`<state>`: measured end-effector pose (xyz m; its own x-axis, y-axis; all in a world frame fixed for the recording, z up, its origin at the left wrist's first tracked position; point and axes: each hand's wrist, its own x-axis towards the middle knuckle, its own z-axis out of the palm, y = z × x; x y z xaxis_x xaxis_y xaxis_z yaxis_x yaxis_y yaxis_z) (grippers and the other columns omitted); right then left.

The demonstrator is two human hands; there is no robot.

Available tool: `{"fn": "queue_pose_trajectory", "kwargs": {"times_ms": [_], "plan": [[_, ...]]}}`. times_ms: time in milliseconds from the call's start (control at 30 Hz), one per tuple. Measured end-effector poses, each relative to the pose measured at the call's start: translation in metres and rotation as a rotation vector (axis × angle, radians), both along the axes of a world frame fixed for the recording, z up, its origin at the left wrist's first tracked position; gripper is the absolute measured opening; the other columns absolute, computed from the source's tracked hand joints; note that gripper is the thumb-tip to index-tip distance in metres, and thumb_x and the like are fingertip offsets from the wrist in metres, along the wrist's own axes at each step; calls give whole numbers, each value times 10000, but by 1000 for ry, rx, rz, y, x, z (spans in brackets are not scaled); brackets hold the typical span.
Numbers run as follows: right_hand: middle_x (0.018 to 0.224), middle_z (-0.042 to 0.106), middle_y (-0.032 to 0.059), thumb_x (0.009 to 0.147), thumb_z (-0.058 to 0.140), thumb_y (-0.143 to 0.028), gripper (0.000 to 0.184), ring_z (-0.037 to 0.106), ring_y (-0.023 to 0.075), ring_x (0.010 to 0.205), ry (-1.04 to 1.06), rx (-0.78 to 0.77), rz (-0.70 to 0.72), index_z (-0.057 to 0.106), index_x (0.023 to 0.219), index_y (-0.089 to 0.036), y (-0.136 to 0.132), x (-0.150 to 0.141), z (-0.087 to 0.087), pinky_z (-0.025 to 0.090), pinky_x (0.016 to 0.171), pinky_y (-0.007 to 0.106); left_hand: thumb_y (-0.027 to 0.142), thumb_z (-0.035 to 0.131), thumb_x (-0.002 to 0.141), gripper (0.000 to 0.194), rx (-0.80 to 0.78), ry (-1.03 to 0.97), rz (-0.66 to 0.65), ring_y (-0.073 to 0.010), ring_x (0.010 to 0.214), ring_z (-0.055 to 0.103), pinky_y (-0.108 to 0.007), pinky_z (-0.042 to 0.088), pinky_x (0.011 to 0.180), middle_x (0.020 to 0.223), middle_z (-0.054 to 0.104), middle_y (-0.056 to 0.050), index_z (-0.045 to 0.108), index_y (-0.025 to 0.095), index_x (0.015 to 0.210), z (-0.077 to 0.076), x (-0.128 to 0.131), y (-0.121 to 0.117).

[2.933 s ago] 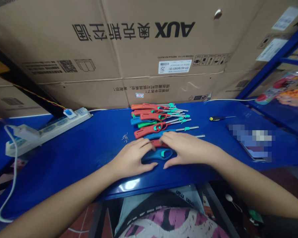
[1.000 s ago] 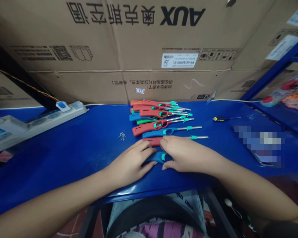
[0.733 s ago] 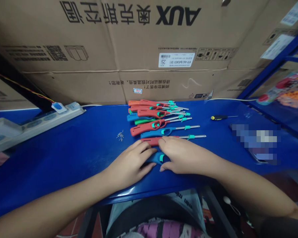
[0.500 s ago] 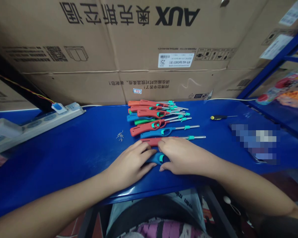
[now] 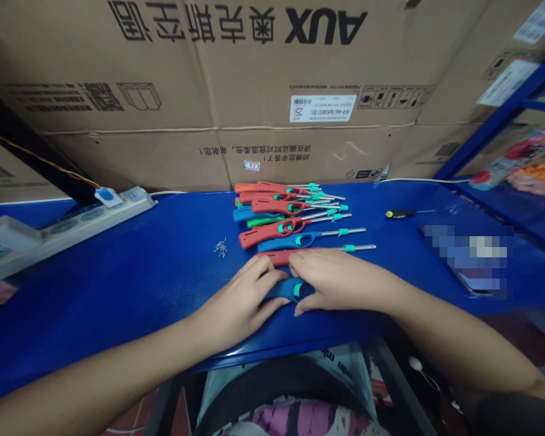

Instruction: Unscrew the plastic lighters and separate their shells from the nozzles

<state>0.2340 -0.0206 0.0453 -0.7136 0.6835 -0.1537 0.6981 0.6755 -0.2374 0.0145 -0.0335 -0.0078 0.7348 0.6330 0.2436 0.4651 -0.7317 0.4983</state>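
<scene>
Between my hands is a blue long-nosed lighter (image 5: 285, 289) with a teal trigger, close to the front of the blue table (image 5: 131, 284). Fingers and thumb of my left hand (image 5: 243, 293) close around its handle end. At the trigger end, my right hand (image 5: 338, 281) grips it and covers the nozzle part. Just behind lies a red lighter (image 5: 277, 258), partly covered by both hands. Farther back is a pile of lighters (image 5: 279, 209) in red, blue, orange and green, their metal nozzles pointing right. Several small screws (image 5: 220, 247) lie left of the pile.
A white power strip (image 5: 77, 224) with plugs lies at the left. To the right are a small screwdriver (image 5: 402, 214) and a blurred-out flat device (image 5: 467, 260). A large cardboard box (image 5: 172, 79) stands behind the table, with a blue metal upright (image 5: 495, 124) at the right.
Both hands keep their grip on the blue lighter, nearly in the same place. The view has shifted only very slightly.
</scene>
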Motion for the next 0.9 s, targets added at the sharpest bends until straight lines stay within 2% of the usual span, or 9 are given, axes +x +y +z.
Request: {"fn": "queue_pose_trajectory", "kwargs": {"times_ms": [167,200,300,367,467,600,800,900], "plan": [[979,725,97,790,767,-413,339,683,264,866,-7,-38,3,686,994,-154,0,1,3,459,626,301,300,530,1017,259,-23,8,-6,-251,1137,531,-442,492,1008,1191,547,-102,558,208,1258,0,-1,-1],[961,725,84,793,749,-391,333,680,253,844,5,-53,2,682,1023,-159,0,1,4,435,599,293,298,528,1018,261,-28,9,-7,-252,1155,531,-447,489,1021,1209,547,-103,551,213,1264,0,-1,-1],[1073,726,66,797,727,-329,584,684,242,900,97,-81,11,562,1340,-192,0,4,6,432,629,287,319,521,1024,263,-38,2,-3,-253,1194,533,-453,483,1047,1245,549,-100,537,227,1270,1,0,0],[1166,705,78,804,746,-364,692,676,242,960,140,-107,14,483,1422,-198,3,7,7,449,684,288,341,514,1028,257,-43,-5,10,-250,1201,541,-451,484,1055,1249,555,-95,538,231,1258,1,0,0],[1150,693,87,793,787,-415,547,653,234,970,110,-153,19,589,1243,-177,11,16,9,447,708,279,364,493,1036,250,-45,-13,41,-241,1172,571,-440,505,1037,1231,566,-89,539,228,1240,1,0,1],[974,700,64,808,755,-280,241,630,216,884,-15,-146,-40,652,995,-167,27,28,12,419,682,267,375,464,1046,263,-15,-36,73,-243,1154,600,-450,526,1017,1220,588,-96,513,213,1248,1,1,2],[767,683,-3,829,667,-176,30,602,132,657,17,-284,-85,656,854,-163,36,36,12,400,579,232,372,469,1044,330,8,-74,124,-263,1188,624,-463,526,1031,1261,628,-110,450,213,1332,2,0,3],[728,654,-16,835,619,-153,19,567,116,616,64,-265,-51,624,831,-170,35,37,13,395,567,232,356,488,1033,348,-10,-153,176,-266,1192,632,-435,528,1022,1296,635,-117,458,205,1346,3,-1,5]]}}
